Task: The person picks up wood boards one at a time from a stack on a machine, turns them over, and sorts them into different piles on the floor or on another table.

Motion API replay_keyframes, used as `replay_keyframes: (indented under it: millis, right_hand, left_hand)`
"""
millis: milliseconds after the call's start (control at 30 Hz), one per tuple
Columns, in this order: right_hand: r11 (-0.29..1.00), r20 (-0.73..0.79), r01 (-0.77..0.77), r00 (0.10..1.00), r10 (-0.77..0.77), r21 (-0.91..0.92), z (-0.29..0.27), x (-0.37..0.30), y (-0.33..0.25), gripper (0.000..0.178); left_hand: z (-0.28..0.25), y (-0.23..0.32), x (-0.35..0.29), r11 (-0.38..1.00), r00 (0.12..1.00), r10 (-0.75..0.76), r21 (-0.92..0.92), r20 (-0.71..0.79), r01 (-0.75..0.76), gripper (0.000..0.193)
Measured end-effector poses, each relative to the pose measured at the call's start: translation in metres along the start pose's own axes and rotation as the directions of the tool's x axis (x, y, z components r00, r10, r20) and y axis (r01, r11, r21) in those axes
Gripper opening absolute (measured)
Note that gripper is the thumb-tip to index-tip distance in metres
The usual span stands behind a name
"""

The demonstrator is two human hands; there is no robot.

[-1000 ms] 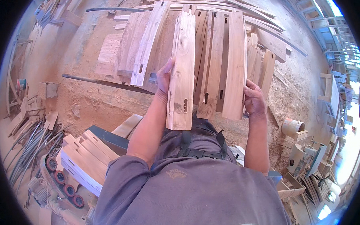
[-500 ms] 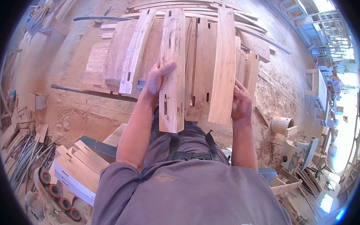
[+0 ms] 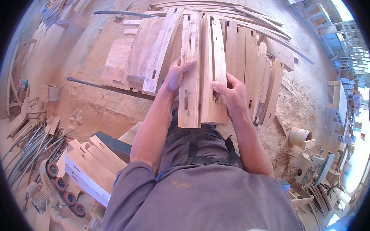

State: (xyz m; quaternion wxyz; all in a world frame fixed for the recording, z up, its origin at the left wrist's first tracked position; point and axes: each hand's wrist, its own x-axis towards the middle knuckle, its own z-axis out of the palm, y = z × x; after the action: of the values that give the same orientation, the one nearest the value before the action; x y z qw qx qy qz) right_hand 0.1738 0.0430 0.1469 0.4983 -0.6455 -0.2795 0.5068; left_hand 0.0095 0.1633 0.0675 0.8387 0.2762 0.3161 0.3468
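Holding, centre of the frame: one left board [image 3: 190, 84], pale wood, brown-marked, dark slots near both ends, my left hand [image 3: 177, 77] curled round its edge, thumb on face; one right board [image 3: 208, 108], pale, slotted, just beside it, my right hand [image 3: 233, 92] likewise closed on it.

Passage left of the left hand [image 3: 176, 77] open over the dusty floor [image 3: 115, 109], limited beyond by a dark bar [image 3: 96, 84]. Slotted boards [image 3: 250, 58] obstruct beyond the right hand [image 3: 235, 93]. Gap between held planks [image 3: 190, 80] too narrow for a hand.
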Motion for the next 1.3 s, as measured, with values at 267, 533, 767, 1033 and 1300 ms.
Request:
replay_keyframes:
  millis: [267,533,767,1033,1300]
  right_hand:
    - [0.849,-0.099,0.016,0.992,-0.080,-0.527,0.011,0.007,0.023,0.086]
    - [0.969,-0.100,-0.044,0.995,0.020,-0.245,0.009,0.002,0.004,0.079]
    - [0.937,-0.028,-0.116,0.991,0.133,0.330,-0.019,0.002,-0.009,0.051]
    - [0.980,-0.085,-0.063,0.993,0.081,0.190,-0.004,0.000,-0.003,0.073]
    - [0.904,-0.124,0.013,0.990,-0.073,-0.428,0.023,0.005,0.012,0.103]
  left_hand:
    - [-0.011,-0.009,0.001,0.996,1.000,0.002,0.090,-0.009,-0.001,0.060]
    - [-0.015,-0.005,-0.001,0.998,1.000,-0.025,0.064,0.001,0.025,0.068]
    - [-0.022,-0.009,-0.004,0.992,1.000,0.003,0.124,-0.006,-0.002,0.083]
    - [-0.035,-0.003,-0.014,0.991,0.997,0.071,0.109,0.033,-0.074,0.091]
    - [-0.044,0.015,-0.024,0.982,0.998,0.066,0.177,0.017,-0.068,0.101]
